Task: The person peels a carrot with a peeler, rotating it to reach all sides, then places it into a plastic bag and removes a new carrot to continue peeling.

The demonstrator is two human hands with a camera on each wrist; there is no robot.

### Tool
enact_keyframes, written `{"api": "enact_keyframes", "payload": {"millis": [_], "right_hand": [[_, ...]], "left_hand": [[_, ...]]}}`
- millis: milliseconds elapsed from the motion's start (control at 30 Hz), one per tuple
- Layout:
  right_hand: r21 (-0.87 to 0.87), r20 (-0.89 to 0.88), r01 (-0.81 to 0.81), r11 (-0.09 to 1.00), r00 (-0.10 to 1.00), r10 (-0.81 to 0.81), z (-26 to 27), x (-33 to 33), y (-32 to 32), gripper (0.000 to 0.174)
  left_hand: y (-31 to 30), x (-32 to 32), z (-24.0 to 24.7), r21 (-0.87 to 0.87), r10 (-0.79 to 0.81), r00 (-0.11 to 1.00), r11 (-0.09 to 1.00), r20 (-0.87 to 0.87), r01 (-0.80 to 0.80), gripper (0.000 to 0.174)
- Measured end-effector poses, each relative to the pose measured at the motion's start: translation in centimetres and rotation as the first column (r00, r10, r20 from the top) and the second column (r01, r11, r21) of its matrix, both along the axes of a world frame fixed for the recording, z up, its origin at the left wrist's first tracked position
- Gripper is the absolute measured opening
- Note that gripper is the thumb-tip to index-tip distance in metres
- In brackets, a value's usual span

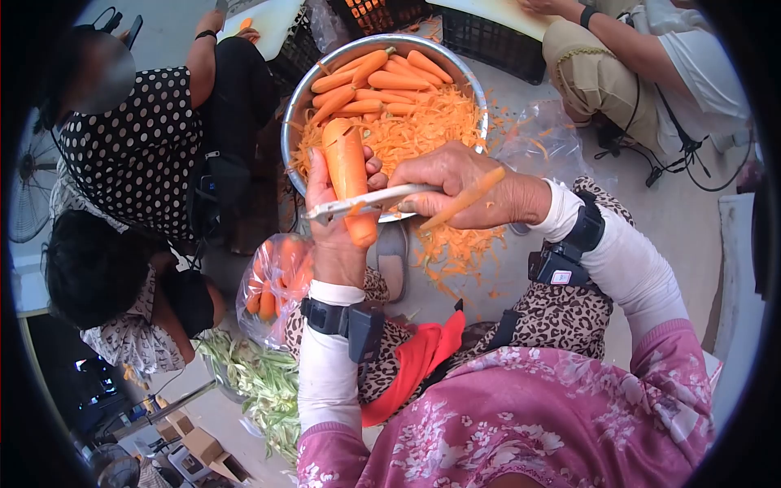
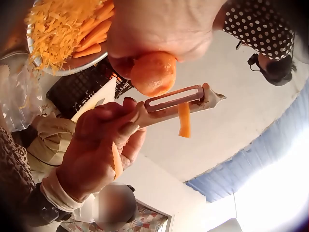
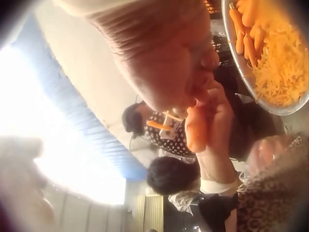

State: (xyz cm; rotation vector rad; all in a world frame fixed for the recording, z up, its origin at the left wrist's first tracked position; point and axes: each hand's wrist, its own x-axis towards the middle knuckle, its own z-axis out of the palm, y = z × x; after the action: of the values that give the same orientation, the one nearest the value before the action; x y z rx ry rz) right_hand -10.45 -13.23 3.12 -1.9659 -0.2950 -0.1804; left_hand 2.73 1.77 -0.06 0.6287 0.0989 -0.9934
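A large carrot (image 1: 346,167) lies in the left hand (image 1: 332,236), whose fingers curl round it; its blunt end (image 2: 153,75) shows in the left wrist view. The right hand (image 1: 472,191) grips a peeler (image 1: 366,200) by its handle, and the peeler's head crosses over the carrot near its lower end. A strip of peel (image 2: 184,121) hangs from the peeler in the left wrist view. Another long peel (image 1: 465,198) lies across the right hand's fingers. Just beyond the hands, a metal basin (image 1: 288,130) holds whole carrots (image 1: 399,80) and a heap of peelings (image 1: 423,126).
A plastic bag of carrots (image 1: 277,276) and leafy greens (image 1: 260,382) are at the lower left. Peelings (image 1: 460,252) lie on the floor by the basin. Black crates (image 1: 496,45) stand behind it. Other people sit at the left and upper right, near white boards (image 1: 264,24).
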Motion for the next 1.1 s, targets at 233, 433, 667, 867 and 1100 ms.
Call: {"api": "enact_keyframes", "payload": {"millis": [233, 433, 667, 867, 1100], "right_hand": [[-0.285, 0.293, 0.396, 0.873, 0.903, -0.314, -2.2, 1.8, -1.5, 0.019], [-0.386, -0.008, 0.528, 0.756, 0.818, -0.575, -3.6, 2.8, -6.6, 0.017], [-0.143, 0.113, 0.521, 0.841, 0.853, -0.509, -1.9, 2.1, -3.7, 0.020], [-0.047, 0.151, 0.117, 0.992, 0.983, -0.109, -1.1, -0.1, 0.6, 0.020], [-0.314, 0.236, 0.372, 0.874, 0.922, -0.308, -1.7, 1.6, -1.4, 0.018]], "left_hand": [[0.3, -0.6, 0.2, -0.101, -0.030, 0.996, 0.995, -0.081, 0.022, 0.053], [0.1, -1.6, 1.3, -0.187, -0.216, 0.971, 0.955, 0.101, 0.232, 0.054], [0.0, -1.4, 0.2, -0.109, -0.110, 0.988, 0.987, 0.107, 0.121, 0.054], [0.0, -0.5, -0.2, -0.091, -0.031, 0.995, 0.995, 0.100, 0.040, 0.069], [0.0, -0.6, 0.0, -0.234, -0.177, 0.982, 0.960, -0.068, 0.157, 0.054]]}}
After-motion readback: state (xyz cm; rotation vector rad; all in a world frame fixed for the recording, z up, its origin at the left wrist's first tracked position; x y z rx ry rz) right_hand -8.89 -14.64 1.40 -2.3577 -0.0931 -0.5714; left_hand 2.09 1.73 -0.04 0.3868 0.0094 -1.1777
